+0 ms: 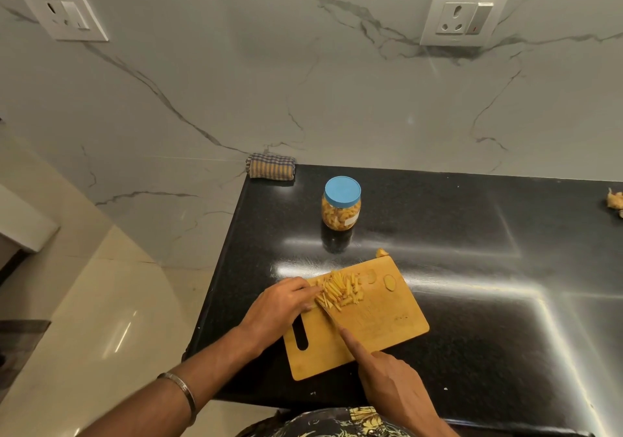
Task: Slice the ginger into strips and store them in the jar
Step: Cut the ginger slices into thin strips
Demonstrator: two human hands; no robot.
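Note:
A wooden cutting board (pixel 381 322) lies on the black counter. A pile of yellow ginger strips (pixel 340 290) sits at its far left corner, with two round ginger slices (pixel 389 282) to the right. My left hand (pixel 279 308) rests on the board's left edge, its fingertips touching the strips. My right hand (pixel 391 379) grips a knife (pixel 328 315), index finger stretched along the blade's back; the blade points into the pile. A clear jar (pixel 341 207) with a blue lid, holding ginger strips, stands closed behind the board.
A folded checked cloth (pixel 271 166) lies at the counter's back left corner against the marble wall. Uncut ginger pieces (pixel 615 200) sit at the far right edge. A small ginger scrap (pixel 382 253) lies just beyond the board. The counter's left edge drops to the floor.

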